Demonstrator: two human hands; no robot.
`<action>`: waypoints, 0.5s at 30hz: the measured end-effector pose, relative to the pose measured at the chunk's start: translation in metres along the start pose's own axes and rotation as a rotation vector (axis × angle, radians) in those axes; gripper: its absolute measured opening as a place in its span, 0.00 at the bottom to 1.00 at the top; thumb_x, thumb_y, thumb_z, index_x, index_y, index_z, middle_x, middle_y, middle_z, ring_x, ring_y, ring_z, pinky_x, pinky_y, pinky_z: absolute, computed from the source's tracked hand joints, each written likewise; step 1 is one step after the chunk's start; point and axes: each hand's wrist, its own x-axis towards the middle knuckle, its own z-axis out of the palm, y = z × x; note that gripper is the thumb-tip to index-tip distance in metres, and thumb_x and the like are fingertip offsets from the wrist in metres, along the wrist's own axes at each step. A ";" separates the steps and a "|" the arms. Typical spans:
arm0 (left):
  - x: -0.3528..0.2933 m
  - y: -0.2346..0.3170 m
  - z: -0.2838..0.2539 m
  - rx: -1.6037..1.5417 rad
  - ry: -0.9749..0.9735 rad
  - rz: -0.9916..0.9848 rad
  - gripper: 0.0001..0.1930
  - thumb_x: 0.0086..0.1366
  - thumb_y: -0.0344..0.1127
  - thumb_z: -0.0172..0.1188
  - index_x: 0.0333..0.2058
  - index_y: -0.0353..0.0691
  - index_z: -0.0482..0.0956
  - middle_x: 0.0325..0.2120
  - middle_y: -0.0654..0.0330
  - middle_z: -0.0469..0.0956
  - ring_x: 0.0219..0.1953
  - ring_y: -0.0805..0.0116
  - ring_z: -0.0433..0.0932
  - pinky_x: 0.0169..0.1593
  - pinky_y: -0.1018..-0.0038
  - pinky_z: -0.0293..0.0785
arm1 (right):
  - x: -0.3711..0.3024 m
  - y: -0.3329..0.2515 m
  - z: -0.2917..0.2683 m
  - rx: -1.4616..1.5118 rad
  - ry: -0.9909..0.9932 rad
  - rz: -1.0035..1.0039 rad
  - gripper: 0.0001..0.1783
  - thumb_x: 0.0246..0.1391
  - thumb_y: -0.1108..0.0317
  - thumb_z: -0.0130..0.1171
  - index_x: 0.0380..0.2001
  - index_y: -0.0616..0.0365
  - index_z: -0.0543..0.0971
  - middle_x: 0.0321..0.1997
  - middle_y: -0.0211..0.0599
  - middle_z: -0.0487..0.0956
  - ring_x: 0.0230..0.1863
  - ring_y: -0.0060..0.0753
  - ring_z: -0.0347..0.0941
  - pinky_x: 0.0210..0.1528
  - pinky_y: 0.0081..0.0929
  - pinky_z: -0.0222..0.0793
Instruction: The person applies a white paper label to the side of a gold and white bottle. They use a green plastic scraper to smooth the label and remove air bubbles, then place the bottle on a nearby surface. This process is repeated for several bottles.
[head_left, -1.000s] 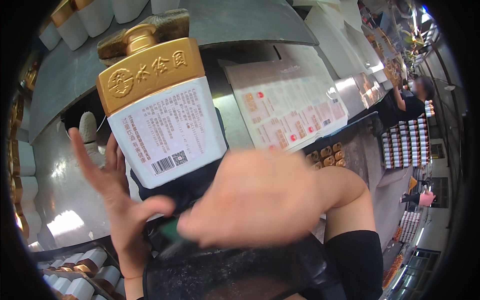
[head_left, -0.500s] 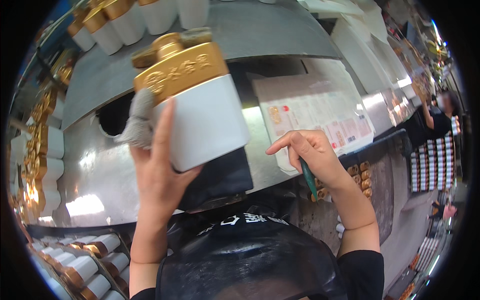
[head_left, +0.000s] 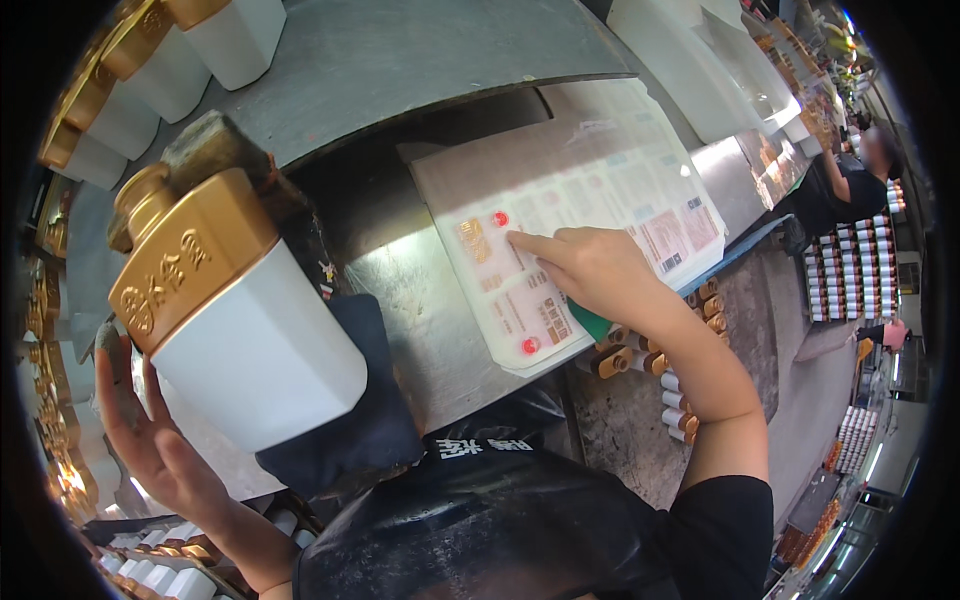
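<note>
While the black apron [head_left: 480, 530] fills the nearest edge, the left hand [head_left: 170, 460] stands just past it along the bottle's left side, fingers loosely spread rather than closed around anything, one fingertip wearing a gray cover [head_left: 106, 338]; whether they touch the bottle cannot be told. The white-and-gold bottle [head_left: 262, 345] lies aslant over a dark blue cloth [head_left: 385, 420], plain white face up. Its long axis runs from the base, nearer the person and to the right, up to the gold neck, farther off and to the left, beside a worn brown block [head_left: 215, 145]. Across a strip of metal tabletop [head_left: 400, 260], the right hand [head_left: 610, 270] points its index finger at the printed sheets [head_left: 600, 170], tip just beside a red dot, the other fingers curled over a mostly hidden green tool [head_left: 590, 322]. From that fingertip the bottle lies left and nearer the person, well apart; the left hand is clearly the closer one. Beyond, similar bottles [head_left: 235, 45] stand upper left, and a co-worker [head_left: 870, 185] is far right.
</note>
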 end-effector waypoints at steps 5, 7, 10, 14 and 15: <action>0.007 0.000 0.012 -0.189 0.121 -0.165 0.25 0.71 0.36 0.42 0.62 0.29 0.58 0.58 0.42 0.65 0.61 0.55 0.66 0.63 0.60 0.63 | 0.046 0.015 0.012 -0.271 0.138 -0.111 0.26 0.44 0.72 0.56 0.51 0.43 0.78 0.20 0.34 0.71 0.25 0.36 0.74 0.24 0.31 0.68; 0.009 0.001 0.015 -0.251 0.144 -0.191 0.23 0.71 0.32 0.39 0.62 0.28 0.58 0.58 0.41 0.65 0.60 0.56 0.67 0.63 0.62 0.64 | 0.061 0.027 0.009 -0.256 0.119 -0.164 0.26 0.45 0.72 0.56 0.51 0.43 0.77 0.21 0.33 0.71 0.26 0.36 0.73 0.24 0.32 0.68; 0.012 0.002 0.016 -0.242 0.175 -0.203 0.23 0.70 0.30 0.39 0.62 0.28 0.58 0.58 0.41 0.65 0.59 0.56 0.69 0.62 0.63 0.65 | 0.065 0.034 -0.001 -0.155 0.101 -0.196 0.25 0.46 0.72 0.56 0.51 0.43 0.77 0.23 0.33 0.71 0.26 0.36 0.73 0.25 0.31 0.68; 0.012 -0.003 0.015 -0.196 0.206 -0.213 0.22 0.70 0.29 0.39 0.61 0.28 0.59 0.57 0.43 0.66 0.58 0.58 0.70 0.61 0.65 0.66 | 0.047 0.032 -0.012 -0.139 0.044 -0.131 0.26 0.45 0.73 0.57 0.51 0.42 0.78 0.23 0.32 0.71 0.26 0.36 0.73 0.25 0.31 0.69; 0.011 -0.005 0.014 -0.190 0.201 -0.219 0.22 0.70 0.28 0.39 0.61 0.28 0.59 0.57 0.43 0.67 0.58 0.58 0.70 0.60 0.66 0.66 | 0.041 0.038 -0.012 -0.176 0.031 -0.121 0.26 0.45 0.73 0.57 0.50 0.43 0.78 0.22 0.33 0.71 0.26 0.36 0.73 0.25 0.31 0.69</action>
